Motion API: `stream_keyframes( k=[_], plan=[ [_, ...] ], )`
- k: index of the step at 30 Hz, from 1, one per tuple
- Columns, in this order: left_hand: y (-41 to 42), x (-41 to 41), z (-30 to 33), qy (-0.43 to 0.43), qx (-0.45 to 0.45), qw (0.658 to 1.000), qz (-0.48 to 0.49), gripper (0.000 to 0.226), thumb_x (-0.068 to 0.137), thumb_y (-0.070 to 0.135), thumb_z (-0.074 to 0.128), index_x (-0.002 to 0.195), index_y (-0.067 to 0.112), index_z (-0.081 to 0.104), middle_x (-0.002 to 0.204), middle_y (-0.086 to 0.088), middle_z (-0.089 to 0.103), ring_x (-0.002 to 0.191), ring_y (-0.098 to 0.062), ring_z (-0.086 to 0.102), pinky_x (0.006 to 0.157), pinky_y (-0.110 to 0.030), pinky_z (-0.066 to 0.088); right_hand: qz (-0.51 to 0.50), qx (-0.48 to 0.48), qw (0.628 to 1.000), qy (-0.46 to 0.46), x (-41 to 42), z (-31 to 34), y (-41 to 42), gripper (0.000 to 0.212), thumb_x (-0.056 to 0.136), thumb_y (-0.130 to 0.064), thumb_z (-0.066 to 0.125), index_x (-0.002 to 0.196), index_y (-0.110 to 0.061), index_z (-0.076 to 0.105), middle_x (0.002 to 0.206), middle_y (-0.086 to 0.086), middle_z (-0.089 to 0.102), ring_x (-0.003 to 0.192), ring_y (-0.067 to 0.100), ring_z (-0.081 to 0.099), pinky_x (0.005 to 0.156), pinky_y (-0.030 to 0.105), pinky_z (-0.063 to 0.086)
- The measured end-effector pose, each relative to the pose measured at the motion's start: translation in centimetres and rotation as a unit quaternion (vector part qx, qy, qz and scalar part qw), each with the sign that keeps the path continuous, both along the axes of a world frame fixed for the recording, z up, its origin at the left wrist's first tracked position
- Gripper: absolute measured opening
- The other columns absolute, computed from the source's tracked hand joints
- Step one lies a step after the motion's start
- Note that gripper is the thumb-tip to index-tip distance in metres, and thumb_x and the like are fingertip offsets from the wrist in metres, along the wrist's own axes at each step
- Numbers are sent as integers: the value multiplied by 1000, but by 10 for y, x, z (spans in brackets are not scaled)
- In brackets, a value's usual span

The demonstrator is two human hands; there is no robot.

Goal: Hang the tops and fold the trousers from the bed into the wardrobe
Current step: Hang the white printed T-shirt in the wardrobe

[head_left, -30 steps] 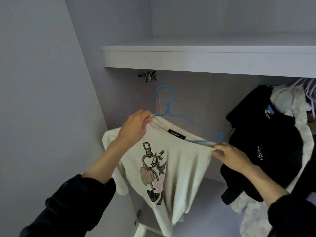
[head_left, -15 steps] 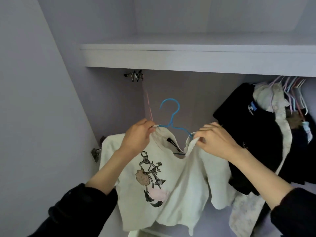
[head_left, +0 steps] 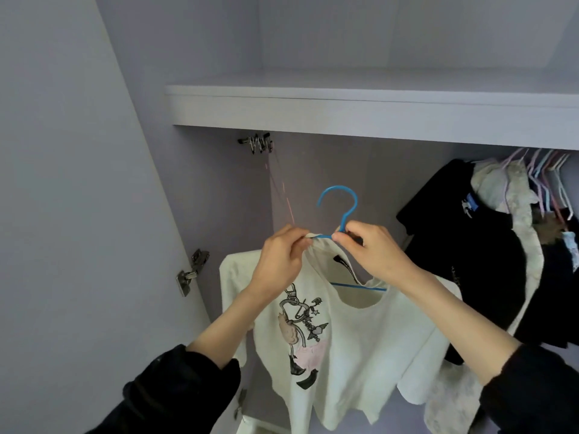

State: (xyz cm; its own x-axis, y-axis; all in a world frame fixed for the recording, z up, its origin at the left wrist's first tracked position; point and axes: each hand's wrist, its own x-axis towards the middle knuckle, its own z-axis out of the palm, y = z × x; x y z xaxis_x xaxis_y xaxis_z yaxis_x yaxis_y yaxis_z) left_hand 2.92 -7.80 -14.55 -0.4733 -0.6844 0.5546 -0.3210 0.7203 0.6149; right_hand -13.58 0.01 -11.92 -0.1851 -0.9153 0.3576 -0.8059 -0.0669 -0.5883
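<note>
Now both hands pinch at the collar: left hand (head_left: 279,261) holds the white printed T-shirt (head_left: 344,339), right hand (head_left: 372,249) the blue hanger (head_left: 340,211). Likely seating the neckline before hanging.

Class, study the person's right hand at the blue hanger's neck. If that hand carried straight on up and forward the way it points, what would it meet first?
Probably the hanger's hook, directly above the right hand. Beyond that the way looks free up to the wardrobe shelf, though depth is unclear.
</note>
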Motion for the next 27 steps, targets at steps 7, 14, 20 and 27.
stream_keyframes(
  k=[7, 14, 20, 27],
  plan=[
    [-12, 17, 2, -93, -7, 996, 16, 18, 94, 17, 53, 100, 12, 69, 80, 11, 47, 82, -23, 57, 72, -31, 43, -44, 67, 994, 69, -14, 12, 7, 31, 94, -37, 51, 74, -15, 60, 53, -3, 45, 54, 14, 40, 57, 30, 32],
    [-16, 32, 0, -156, -9, 988, 16, 21, 95, 30, 51, 105, 15, 63, 88, 14, 46, 87, -16, 54, 68, -27, 36, -46, 32, 997, -45, -26, 8, 13, 29, 93, -28, 55, 75, -7, 64, 62, -14, 58, 61, 13, 46, 64, 31, 38],
    [-6, 25, 1, -106, -15, 994, 17, 16, 92, 26, 57, 96, 12, 65, 81, 8, 55, 76, -18, 54, 69, -33, 42, -32, 3, 998, -56, -12, 10, 13, 29, 93, -31, 55, 72, -12, 63, 73, 18, 60, 63, 24, 43, 63, 31, 34],
    [-9, 33, 4, -165, 10, 986, -13, 21, 91, 34, 57, 100, 18, 66, 84, 16, 54, 83, -12, 55, 71, -29, 40, -28, 24, 997, -68, -25, 9, 24, 26, 92, -28, 57, 76, -9, 66, 72, 15, 62, 61, 14, 41, 61, 27, 33]
  ],
)
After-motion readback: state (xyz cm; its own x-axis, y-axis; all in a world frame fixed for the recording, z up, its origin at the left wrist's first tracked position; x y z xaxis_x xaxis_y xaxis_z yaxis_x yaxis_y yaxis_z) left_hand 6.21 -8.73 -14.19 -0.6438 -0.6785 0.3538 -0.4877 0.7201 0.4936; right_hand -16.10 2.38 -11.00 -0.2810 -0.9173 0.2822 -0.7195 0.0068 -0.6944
